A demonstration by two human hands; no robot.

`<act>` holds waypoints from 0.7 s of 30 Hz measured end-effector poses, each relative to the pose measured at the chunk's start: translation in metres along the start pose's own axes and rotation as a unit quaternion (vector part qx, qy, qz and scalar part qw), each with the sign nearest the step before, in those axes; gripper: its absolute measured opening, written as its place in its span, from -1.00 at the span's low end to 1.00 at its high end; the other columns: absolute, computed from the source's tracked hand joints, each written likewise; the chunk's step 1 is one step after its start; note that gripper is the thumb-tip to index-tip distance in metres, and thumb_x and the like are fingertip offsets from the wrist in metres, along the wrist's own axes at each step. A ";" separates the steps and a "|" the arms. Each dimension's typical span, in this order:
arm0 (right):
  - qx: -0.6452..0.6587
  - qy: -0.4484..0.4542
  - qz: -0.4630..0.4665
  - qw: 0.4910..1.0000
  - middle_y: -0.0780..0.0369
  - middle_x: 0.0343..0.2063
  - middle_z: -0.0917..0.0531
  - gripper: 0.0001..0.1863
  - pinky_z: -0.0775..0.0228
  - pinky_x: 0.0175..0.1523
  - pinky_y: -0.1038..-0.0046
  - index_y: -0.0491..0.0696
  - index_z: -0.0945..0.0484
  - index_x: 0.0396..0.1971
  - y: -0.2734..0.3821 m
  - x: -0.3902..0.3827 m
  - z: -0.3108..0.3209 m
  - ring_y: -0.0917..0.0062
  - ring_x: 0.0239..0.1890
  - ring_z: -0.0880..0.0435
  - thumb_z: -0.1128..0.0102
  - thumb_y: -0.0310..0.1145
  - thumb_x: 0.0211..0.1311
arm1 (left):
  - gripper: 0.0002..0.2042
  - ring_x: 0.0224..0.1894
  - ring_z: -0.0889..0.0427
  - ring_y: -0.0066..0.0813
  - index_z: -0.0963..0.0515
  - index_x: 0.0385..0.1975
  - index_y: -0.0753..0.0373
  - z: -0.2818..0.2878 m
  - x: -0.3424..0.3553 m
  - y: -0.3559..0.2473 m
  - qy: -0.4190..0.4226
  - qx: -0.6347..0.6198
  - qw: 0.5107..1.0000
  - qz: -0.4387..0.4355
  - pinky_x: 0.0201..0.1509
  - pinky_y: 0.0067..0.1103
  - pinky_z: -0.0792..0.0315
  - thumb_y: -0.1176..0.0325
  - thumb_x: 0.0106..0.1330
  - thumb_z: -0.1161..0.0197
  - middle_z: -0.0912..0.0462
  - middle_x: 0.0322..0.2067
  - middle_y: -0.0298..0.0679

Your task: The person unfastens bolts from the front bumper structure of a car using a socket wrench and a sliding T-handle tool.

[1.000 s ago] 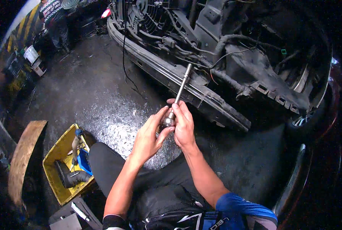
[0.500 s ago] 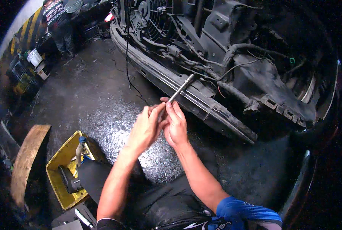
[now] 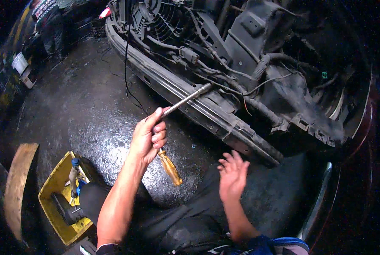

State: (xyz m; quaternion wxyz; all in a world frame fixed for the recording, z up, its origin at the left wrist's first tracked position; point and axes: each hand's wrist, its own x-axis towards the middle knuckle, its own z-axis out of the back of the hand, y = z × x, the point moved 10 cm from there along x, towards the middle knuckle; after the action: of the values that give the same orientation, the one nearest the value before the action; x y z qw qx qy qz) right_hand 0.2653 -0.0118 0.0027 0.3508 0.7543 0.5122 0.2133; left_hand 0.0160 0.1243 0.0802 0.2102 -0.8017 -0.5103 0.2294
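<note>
My left hand [image 3: 146, 136] is closed around the near end of a long steel socket extension bar [image 3: 183, 102], which slants up to the right with its socket end [image 3: 204, 88] over the bumper beam [image 3: 173, 85]. From beneath the same hand hangs a tool with an amber, see-through handle [image 3: 171, 168], like a screwdriver; most of its shaft is hidden in the fist. My right hand [image 3: 233, 176] is apart from the tools, fingers spread, below the right part of the beam and holding nothing.
A vehicle's stripped front end lies ahead, with a fan [image 3: 156, 19], a ribbed hose [image 3: 260, 70] and loose wiring. A yellow crate [image 3: 49, 212] of tools stands by my left knee, beside a wooden board [image 3: 20, 187]. Another person [image 3: 49, 29] is at the far left.
My right hand has let go of the extension bar and moved down to the right, opening. The left hand has shifted left, keeping the bar; the amber handle now shows below it.
</note>
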 end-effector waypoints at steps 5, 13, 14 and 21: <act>0.084 -0.073 0.149 0.983 0.14 0.14 -0.50 -0.39 -0.27 0.25 0.21 -0.01 -0.40 0.15 0.073 -0.001 0.033 0.30 0.20 -0.43 0.15 0.23 0.46 | -0.66 -0.57 -0.51 -0.64 -0.54 0.08 0.29 -0.043 -0.014 -0.044 -0.015 0.643 0.690 -0.331 -0.51 -0.52 -0.42 0.30 0.37 -0.29 -0.48 -0.64 -0.42; 0.169 -0.071 0.233 0.955 0.19 0.17 -0.53 -0.43 -0.11 0.42 0.12 -0.02 -0.46 0.15 0.094 0.032 0.034 0.27 0.23 -0.45 -0.17 0.10 0.34 | -0.69 -0.72 -0.25 -0.78 -0.71 -0.27 0.29 0.009 0.009 0.007 -0.005 0.110 0.992 0.061 -0.64 -0.65 -0.05 0.13 0.37 -0.26 -0.42 -0.72 -0.48; 0.172 -0.070 0.231 0.955 0.19 0.17 -0.53 -0.43 -0.11 0.42 0.12 -0.02 -0.46 0.15 0.093 0.034 0.030 0.27 0.23 -0.45 -0.17 0.10 0.34 | -0.67 -0.72 -0.24 -0.79 -0.73 -0.32 0.29 0.011 0.009 0.006 0.001 0.092 0.994 0.058 -0.64 -0.65 -0.03 0.10 0.37 -0.27 -0.46 -0.71 -0.46; 0.203 -0.125 0.201 0.950 0.17 0.05 -0.60 -0.53 -0.26 0.35 0.14 -0.08 -0.52 0.01 0.094 0.034 0.036 0.27 0.14 -0.52 -0.27 -0.03 0.29 | -0.81 -0.51 -0.68 -0.23 -0.61 -0.31 0.25 -0.097 -0.051 -0.028 0.010 0.798 0.319 -0.511 -0.44 -0.44 -0.54 0.31 0.20 -0.42 -0.69 -0.48 -0.18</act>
State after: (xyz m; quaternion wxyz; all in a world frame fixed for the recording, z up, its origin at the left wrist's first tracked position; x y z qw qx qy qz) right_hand 0.3616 -0.0136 0.0479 0.2013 0.9175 0.3348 0.0753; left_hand 0.0334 0.0788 0.1824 0.8291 0.1705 -0.3875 0.3652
